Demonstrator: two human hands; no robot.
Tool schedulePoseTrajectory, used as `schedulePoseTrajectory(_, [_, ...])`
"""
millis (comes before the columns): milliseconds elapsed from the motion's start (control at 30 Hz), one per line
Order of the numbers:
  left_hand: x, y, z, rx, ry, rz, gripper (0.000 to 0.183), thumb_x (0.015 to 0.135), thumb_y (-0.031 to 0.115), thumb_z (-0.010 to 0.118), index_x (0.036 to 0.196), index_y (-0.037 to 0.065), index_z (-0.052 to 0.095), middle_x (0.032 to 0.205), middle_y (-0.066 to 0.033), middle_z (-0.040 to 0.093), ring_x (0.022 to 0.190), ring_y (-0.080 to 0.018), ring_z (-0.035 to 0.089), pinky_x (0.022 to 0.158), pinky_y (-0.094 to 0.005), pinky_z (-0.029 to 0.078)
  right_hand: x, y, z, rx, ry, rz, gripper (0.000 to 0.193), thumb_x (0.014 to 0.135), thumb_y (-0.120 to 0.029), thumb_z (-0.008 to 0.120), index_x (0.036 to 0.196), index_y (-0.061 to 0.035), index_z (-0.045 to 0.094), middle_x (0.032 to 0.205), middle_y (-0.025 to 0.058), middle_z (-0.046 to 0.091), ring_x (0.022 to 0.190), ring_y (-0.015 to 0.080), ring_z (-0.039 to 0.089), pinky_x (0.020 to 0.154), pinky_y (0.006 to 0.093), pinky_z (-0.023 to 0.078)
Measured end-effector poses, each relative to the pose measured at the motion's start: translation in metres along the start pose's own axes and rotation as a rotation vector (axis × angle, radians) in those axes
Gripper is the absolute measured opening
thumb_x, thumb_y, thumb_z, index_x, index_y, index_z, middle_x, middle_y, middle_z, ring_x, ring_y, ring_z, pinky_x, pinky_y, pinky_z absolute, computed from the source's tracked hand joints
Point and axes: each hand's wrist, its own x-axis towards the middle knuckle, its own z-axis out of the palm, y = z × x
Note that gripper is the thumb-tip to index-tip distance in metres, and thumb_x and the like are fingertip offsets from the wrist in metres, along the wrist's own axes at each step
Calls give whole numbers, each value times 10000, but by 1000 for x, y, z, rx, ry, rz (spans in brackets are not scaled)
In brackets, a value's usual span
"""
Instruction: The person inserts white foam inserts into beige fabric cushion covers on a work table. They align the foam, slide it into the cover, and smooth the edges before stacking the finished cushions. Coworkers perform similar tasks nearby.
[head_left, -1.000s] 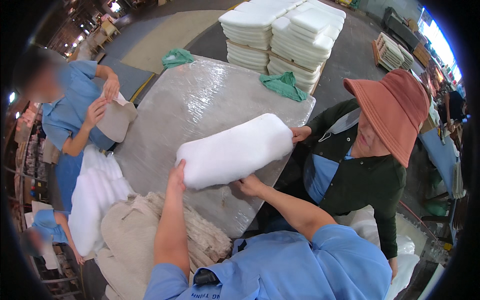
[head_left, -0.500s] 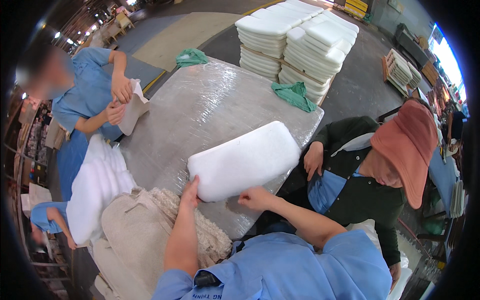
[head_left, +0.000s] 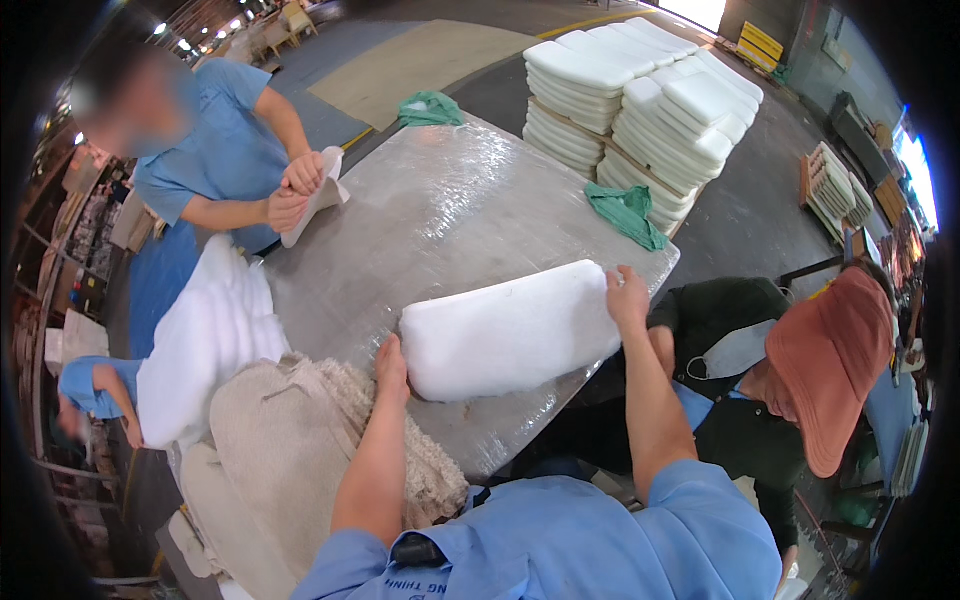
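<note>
Right hand point(head_left: 628, 300) moved rightward | 1 pad point(head_left: 510, 332) between hands point(head_left: 392, 368) | 2 green cloths point(head_left: 626, 212)

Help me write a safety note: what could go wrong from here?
The white pad could slip off, as its right end lies near the edge of the plastic-covered table. The right hand might bump the co-worker's hand close by. The left forearm could drag the shaggy beige fabric beside it.
</note>
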Motion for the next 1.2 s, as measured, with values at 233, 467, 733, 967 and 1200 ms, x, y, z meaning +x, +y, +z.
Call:
schedulePoseTrajectory(233, [27,-3,16,-26,-134,-43,591,1120,440,554,1459,-44,554,1363,-176,677,1210,-271,666,1040,-403,534,25,5,36,-80,-323,178,623,1052,-539,537,1287,12,710,1284,304,708,1258,469,652,1089,516,488])
schedulePoseTrajectory(467, [4,-23,-1,-21,-85,-74,531,1144,366,489,1471,-50,531,1370,-206,663,1225,-300,663,1041,-439,538,14,-20,39,-57,-350,149,591,1060,-500,508,1325,-5,694,1275,291,714,1223,473,665,1077,527,494])
schedulePoseTrajectory(733, [-27,-14,3,903,248,536,589,1102,343,555,1591,31,457,1619,-231,455,1524,-404,401,1257,-522,322,-32,-62,42,-133,31,-244,431,975,-287,706,1349,-72,688,1288,219,652,1242,422,586,1090,479,472])
schedulePoseTrajectory(967, [-60,-21,58,1441,-220,884,697,1062,446,581,1666,151,394,1776,-103,241,1645,-423,121,1308,-649,58,-108,-122,80,-107,-454,-547,453,1002,-270,669,1441,-159,650,1183,180,647,1135,377,626,949,491,552])
schedulePoseTrajectory(1200, [-53,-36,59,1479,-342,833,737,1066,503,532,1705,198,328,1804,-79,171,1656,-419,65,1312,-637,13,-116,-123,89,-240,-510,-553,472,1045,-378,621,1485,-209,611,1226,164,644,1163,350,640,924,484,570])
